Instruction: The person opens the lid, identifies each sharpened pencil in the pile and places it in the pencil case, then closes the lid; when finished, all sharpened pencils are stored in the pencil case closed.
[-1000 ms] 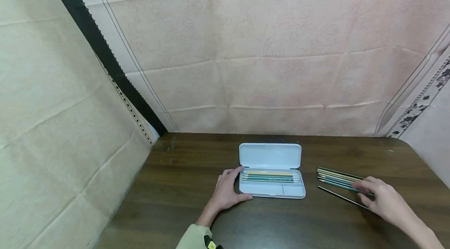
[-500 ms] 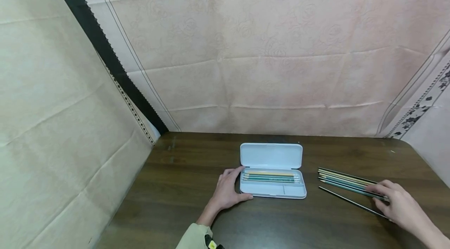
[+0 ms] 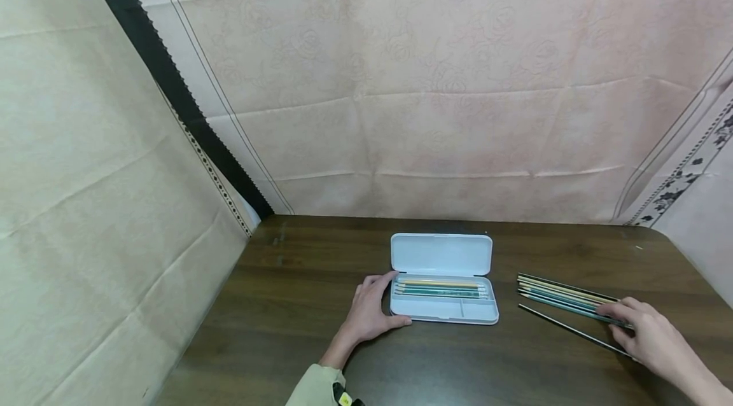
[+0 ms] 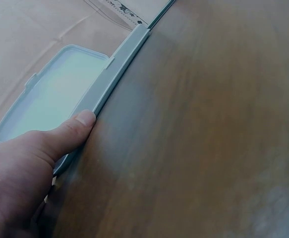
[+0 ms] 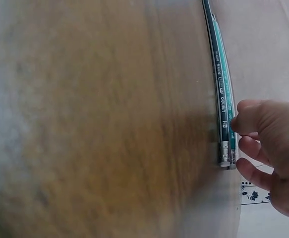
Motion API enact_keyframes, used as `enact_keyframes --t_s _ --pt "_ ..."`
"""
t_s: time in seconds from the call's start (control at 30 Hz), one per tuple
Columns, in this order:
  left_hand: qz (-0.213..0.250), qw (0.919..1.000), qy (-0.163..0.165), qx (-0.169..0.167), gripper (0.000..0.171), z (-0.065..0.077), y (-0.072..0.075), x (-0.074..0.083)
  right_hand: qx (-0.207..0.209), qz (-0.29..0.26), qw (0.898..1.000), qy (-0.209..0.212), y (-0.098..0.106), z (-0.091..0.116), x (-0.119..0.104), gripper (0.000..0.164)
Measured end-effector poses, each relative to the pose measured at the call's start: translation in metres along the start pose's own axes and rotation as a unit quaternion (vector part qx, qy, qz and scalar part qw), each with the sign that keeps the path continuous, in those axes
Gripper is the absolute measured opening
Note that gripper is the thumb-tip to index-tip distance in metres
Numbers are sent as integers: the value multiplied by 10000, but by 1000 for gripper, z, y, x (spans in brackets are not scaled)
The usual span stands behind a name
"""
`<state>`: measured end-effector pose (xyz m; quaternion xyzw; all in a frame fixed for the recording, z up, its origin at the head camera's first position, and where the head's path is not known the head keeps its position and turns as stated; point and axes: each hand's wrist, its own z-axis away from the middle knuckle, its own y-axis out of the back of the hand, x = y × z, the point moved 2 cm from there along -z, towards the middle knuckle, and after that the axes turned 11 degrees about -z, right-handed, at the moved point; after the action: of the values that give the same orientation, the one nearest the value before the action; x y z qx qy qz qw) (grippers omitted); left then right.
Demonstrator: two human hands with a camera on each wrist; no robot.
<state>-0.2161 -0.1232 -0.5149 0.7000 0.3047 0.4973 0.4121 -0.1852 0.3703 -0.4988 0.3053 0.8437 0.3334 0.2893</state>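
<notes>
My left hand (image 3: 369, 314) holds the left end of an open light-blue pencil case (image 3: 478, 312). Its thumb presses the case's front edge, seen also in the left wrist view; its fingers lie at the back left corner. Several yellow and green pencils (image 3: 441, 291) lie in the case's long compartment. At right, my right hand (image 3: 649, 336) pinches the eraser end of a green pencil (image 5: 224, 74) at the near side of a row of pencils (image 3: 558, 291) on the table. A black HB pencil (image 5: 217, 74) lies apart, just in front of that row.
The brown wooden table (image 3: 275, 342) reaches back to a wall draped with pale patterned cloth (image 3: 435, 88). Another cloth (image 3: 103, 170) hangs along the left side. The case's lid (image 3: 441, 253) stands raised at the back.
My right hand has slid right along the pencils to their eraser ends, then stayed almost still. The left hand and the case keep their places.
</notes>
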Motion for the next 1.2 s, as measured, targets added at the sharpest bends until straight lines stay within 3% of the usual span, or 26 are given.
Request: enact_keyframes --t_s 0.4,1.2 --pt "-13 10000 2 -12 95 0 0 0 109 -100 9997 211 -2 0 3 48" --pt "2 9999 88 -79 94 -1 -1 -1 -398 182 9989 150 -3 -2 1 49"
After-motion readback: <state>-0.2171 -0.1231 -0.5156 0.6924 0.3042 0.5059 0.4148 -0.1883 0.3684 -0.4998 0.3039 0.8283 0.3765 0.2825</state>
